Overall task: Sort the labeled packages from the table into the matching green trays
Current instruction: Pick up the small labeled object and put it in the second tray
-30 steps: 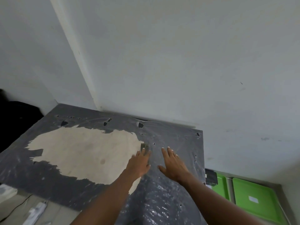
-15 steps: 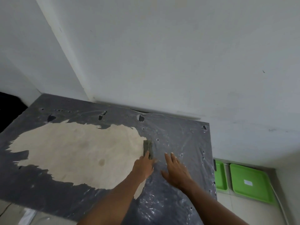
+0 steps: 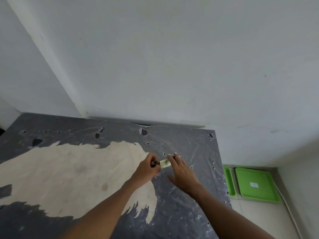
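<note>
Head view: small package [image 3: 165, 163] (label blurred) pinched by left hand [image 3: 146, 168] fingers; right hand [image 3: 183, 173] fingers spread, touching its edge

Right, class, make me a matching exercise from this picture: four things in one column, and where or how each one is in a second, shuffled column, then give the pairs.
Column one
1. small package
2. green tray with a white label
3. left hand
4. table

Column two
A. on the floor, to the right of the table
B. partly covered by torn dark plastic sheet
C. gripping the package's left end
D. held between both hands just above the table

Pairs: 1-D, 2-A, 3-C, 4-B
</note>
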The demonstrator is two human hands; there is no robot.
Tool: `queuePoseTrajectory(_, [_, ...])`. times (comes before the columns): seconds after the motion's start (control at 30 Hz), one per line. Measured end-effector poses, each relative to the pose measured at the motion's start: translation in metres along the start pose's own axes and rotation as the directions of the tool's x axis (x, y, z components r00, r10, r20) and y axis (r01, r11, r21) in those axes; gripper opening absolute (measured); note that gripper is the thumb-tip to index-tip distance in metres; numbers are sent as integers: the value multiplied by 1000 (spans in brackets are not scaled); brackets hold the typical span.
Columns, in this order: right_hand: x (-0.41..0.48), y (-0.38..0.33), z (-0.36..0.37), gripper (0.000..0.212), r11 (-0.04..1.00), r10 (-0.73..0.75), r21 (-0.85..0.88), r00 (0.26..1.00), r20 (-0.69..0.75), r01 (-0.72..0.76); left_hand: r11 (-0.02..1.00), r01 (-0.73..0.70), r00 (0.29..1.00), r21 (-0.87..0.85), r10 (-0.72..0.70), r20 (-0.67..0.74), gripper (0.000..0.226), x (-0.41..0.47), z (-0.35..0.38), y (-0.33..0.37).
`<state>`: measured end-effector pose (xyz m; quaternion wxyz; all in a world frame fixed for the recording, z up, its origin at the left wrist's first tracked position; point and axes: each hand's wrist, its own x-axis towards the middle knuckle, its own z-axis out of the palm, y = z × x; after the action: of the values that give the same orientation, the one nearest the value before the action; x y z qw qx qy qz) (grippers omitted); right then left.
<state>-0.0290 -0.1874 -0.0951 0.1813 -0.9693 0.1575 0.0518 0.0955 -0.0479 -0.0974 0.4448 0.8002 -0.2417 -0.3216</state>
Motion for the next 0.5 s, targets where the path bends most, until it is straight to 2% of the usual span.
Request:
queuePoseTrajectory(0.1, [3, -1, -17, 78, 998, -55, -38, 997, -60, 53, 961, 54, 995, -272, -30, 91, 7, -2, -19, 23])
queuePoseTrajectory(0.27, [0, -2, -47, 48, 984, -177, -45, 951, -254, 171, 927, 90, 980, -364, -18, 197, 3, -8, -33, 45])
queuePoseTrajectory(0.5, [-9, 6, -72, 39, 990, -140, -32, 931, -337, 137, 941, -46, 999, -336, 49, -1, 17, -17, -19, 76])
